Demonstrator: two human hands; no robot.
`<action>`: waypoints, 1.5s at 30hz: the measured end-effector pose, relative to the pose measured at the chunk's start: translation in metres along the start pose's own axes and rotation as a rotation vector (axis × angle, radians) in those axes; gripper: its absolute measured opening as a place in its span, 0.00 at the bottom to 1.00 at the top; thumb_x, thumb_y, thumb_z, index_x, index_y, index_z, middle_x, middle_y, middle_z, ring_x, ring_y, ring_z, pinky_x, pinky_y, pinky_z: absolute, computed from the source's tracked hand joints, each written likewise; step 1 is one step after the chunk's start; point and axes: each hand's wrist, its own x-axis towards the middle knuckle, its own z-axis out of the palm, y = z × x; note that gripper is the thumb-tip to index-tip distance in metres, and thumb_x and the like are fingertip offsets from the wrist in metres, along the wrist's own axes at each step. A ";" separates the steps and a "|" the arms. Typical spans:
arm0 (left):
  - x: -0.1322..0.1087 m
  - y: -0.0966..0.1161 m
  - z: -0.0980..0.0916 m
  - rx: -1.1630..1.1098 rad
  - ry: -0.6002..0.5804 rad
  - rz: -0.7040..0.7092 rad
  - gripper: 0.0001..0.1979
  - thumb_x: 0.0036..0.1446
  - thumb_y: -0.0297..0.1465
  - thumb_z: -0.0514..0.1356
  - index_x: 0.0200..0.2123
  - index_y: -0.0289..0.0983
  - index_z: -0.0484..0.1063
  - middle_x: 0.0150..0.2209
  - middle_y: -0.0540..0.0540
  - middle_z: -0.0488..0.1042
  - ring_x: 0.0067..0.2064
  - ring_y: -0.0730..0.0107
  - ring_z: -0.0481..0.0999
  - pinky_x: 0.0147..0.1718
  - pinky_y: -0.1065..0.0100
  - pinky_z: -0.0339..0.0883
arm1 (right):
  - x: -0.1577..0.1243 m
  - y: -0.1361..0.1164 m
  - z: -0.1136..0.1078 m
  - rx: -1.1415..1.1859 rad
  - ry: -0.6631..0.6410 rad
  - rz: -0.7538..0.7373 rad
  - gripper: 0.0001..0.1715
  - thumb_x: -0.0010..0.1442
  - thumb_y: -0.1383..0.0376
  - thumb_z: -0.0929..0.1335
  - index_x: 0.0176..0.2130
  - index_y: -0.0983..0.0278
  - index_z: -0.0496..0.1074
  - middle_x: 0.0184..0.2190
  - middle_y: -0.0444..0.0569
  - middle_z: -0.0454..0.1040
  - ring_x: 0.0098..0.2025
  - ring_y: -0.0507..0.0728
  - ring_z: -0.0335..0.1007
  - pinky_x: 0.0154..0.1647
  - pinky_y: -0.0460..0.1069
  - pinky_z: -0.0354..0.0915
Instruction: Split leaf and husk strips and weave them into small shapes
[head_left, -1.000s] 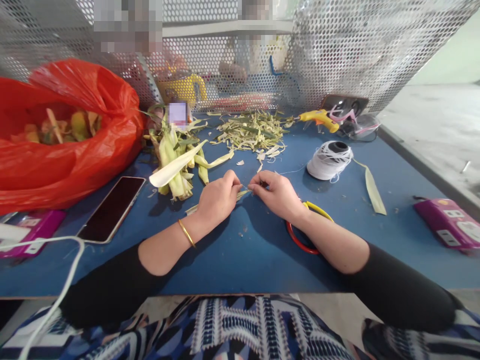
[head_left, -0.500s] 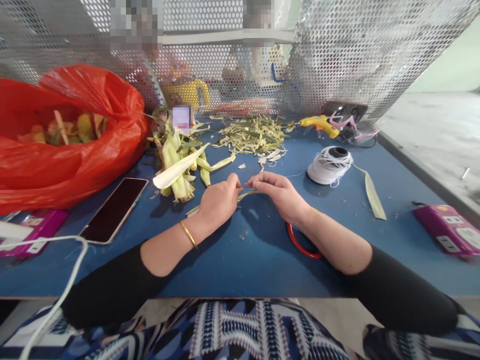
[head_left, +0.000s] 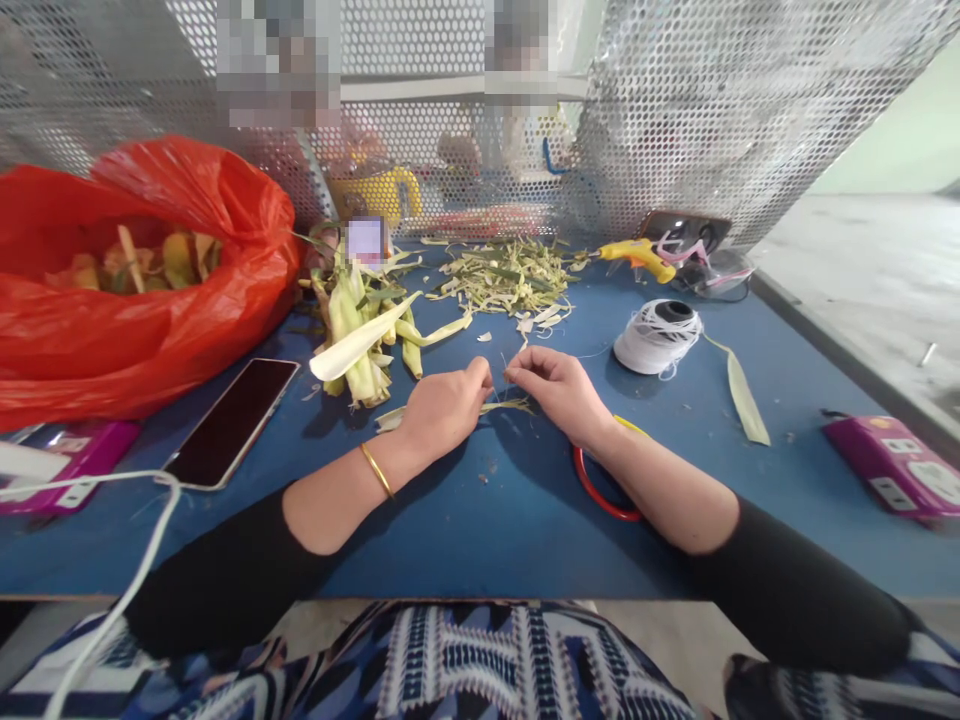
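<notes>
My left hand is pinched closed above the middle of the blue table, beside a narrow strip of green husk. Facing it across a small gap, my right hand is also pinched closed. A fine thread shows between the fingertips; its ends are too thin to follow. Both pinches seem to be on this thread. To the right stands a white thread spool, with a thin line running from it toward my right hand. Pale corn husks lie in a bunch beyond my left hand.
A red plastic bag and a phone are at the left. Husk shreds lie at the back, with a yellow glue gun to their right. Red-handled scissors lie under my right wrist; a purple box is far right.
My hands have moved slightly apart and a little lower in view. The husk strip now hangs or lies below my right fingertips, where before its end was beside them.
</notes>
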 end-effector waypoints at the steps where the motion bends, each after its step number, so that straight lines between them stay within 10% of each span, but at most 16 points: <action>1: 0.000 0.000 0.000 0.009 -0.003 0.011 0.09 0.65 0.33 0.50 0.43 0.37 0.67 0.32 0.45 0.79 0.35 0.60 0.79 0.27 0.67 0.59 | 0.000 0.000 0.000 -0.009 0.001 0.001 0.10 0.53 0.60 0.67 0.25 0.64 0.67 0.22 0.39 0.64 0.26 0.49 0.57 0.28 0.46 0.55; 14: 0.003 -0.008 -0.002 0.168 0.201 0.362 0.16 0.67 0.31 0.43 0.33 0.37 0.68 0.24 0.44 0.72 0.28 0.64 0.74 0.25 0.66 0.56 | -0.004 -0.009 0.006 0.261 -0.128 0.331 0.05 0.53 0.66 0.66 0.26 0.62 0.64 0.22 0.40 0.71 0.23 0.51 0.72 0.24 0.45 0.64; 25: 0.010 -0.017 -0.001 -0.128 0.540 0.302 0.12 0.65 0.32 0.50 0.33 0.39 0.70 0.47 0.43 0.76 0.53 0.63 0.69 0.53 0.59 0.58 | -0.011 -0.012 0.014 0.274 0.164 0.039 0.08 0.56 0.61 0.65 0.28 0.61 0.63 0.27 0.43 0.72 0.28 0.51 0.72 0.35 0.50 0.68; 36: -0.013 -0.008 -0.002 -0.373 0.046 -0.062 0.05 0.57 0.27 0.55 0.31 0.39 0.71 0.27 0.50 0.76 0.31 0.66 0.76 0.29 0.69 0.62 | -0.017 -0.003 0.020 -0.070 -0.154 0.046 0.08 0.54 0.66 0.65 0.25 0.62 0.63 0.20 0.39 0.68 0.25 0.51 0.68 0.26 0.45 0.60; 45: -0.019 -0.009 -0.002 -0.655 0.293 0.134 0.06 0.59 0.32 0.53 0.33 0.38 0.68 0.34 0.48 0.76 0.35 0.70 0.73 0.37 0.69 0.65 | -0.016 -0.025 0.003 0.168 -0.157 -0.021 0.06 0.54 0.64 0.65 0.27 0.63 0.65 0.23 0.41 0.71 0.27 0.51 0.70 0.32 0.47 0.65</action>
